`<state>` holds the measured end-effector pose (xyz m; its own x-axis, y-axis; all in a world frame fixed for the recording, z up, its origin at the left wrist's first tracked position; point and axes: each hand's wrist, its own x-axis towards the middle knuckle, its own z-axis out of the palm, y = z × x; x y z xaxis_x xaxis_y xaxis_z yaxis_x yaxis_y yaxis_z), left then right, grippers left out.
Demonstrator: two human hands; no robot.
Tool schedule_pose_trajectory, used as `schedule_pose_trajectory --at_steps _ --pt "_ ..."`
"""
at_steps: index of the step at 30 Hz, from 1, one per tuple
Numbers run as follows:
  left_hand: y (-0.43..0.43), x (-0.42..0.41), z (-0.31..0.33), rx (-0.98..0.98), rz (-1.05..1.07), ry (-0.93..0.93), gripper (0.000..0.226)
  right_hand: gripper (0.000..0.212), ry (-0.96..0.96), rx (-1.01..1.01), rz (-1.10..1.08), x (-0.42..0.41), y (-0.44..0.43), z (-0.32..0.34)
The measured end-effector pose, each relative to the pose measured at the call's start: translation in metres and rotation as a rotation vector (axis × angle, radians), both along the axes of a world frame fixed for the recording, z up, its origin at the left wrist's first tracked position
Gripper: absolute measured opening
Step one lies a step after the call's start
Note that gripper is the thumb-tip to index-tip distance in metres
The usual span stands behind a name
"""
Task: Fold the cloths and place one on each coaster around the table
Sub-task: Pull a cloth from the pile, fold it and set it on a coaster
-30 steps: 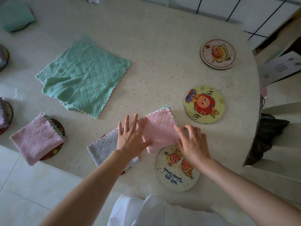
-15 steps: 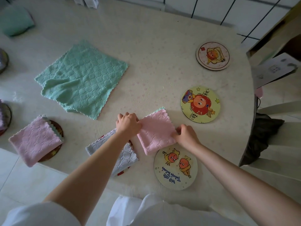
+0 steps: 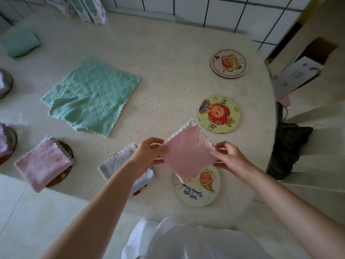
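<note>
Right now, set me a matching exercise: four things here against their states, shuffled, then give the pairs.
Things
1 green cloth
2 grey cloth
3 right pink cloth
4 white coaster

States
A pinched by left hand and right hand
B bare
C spread unfolded
D folded on a red-rimmed coaster

Pairs: 1-C, 2-D, 3-A, 4-B

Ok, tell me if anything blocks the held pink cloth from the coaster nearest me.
Nothing visible does. The left hand and right hand hold the folded pink cloth over the nearest coaster, whose face is bare; the grey cloth lies beside it.
</note>
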<state>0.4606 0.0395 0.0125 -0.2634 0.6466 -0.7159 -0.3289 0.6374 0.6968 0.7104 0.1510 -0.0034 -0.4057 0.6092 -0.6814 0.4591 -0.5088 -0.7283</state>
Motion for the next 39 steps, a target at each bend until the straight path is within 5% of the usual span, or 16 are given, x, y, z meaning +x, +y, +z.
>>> schedule_pose_trajectory --at_steps 7,15,25,29,39 --pt "-0.039 0.044 -0.032 -0.089 -0.010 0.059 0.019 0.025 -0.113 0.039 -0.010 0.040 -0.038 -0.028" --pt "-0.052 0.056 -0.048 -0.150 -0.051 0.341 0.014 0.015 -0.278 0.132 0.019 0.049 -0.067 -0.052" --pt "-0.053 0.060 -0.052 -0.073 -0.357 0.764 0.011 0.022 -0.554 0.409 0.363 0.048 -0.060 -0.036" --pt "-0.049 0.047 -0.044 -0.045 -0.398 0.844 0.014 0.008 -0.678 0.597 0.508 0.038 -0.045 -0.025" --pt "-0.010 -0.058 -0.027 -0.048 -0.278 1.006 0.025 0.007 -0.509 0.871 0.756 -0.099 0.031 0.008"
